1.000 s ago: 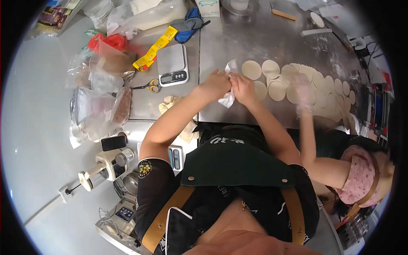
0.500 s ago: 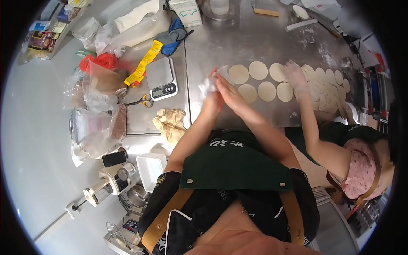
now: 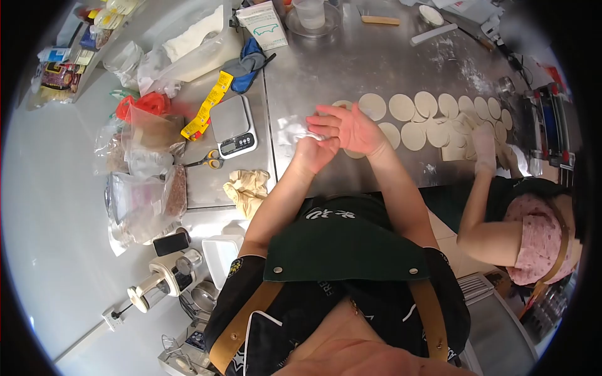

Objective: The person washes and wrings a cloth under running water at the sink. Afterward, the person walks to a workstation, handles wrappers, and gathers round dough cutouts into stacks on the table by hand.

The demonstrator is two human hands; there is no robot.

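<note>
My left hand (image 3: 316,152) is raised over the metal table, close against the other hand, its fingers partly hidden. A white, blurred, crumpled piece like tissue or thin plastic (image 3: 293,130) shows just beyond it; whether the hand grips it is unclear. My right hand (image 3: 356,130) is turned palm up with its fingers spread, and nothing lies in the palm. Round flat dough pieces (image 3: 372,107) lie in two rows on the table beside and partly behind my right hand.
A co-worker's gloved hand (image 3: 483,145) is over overlapping dough sheets (image 3: 458,152) at the right. To the left are a scale (image 3: 231,119), scissors (image 3: 214,160), a cream cloth (image 3: 246,191), bags (image 3: 147,135) and a flour tub (image 3: 199,47). A wooden-handled scraper (image 3: 380,20) lies at the back.
My hands, pressed together around the white piece before, have come partly apart, and my right palm has opened upward. The co-worker's hand has moved right over the dough. The view has shifted.
</note>
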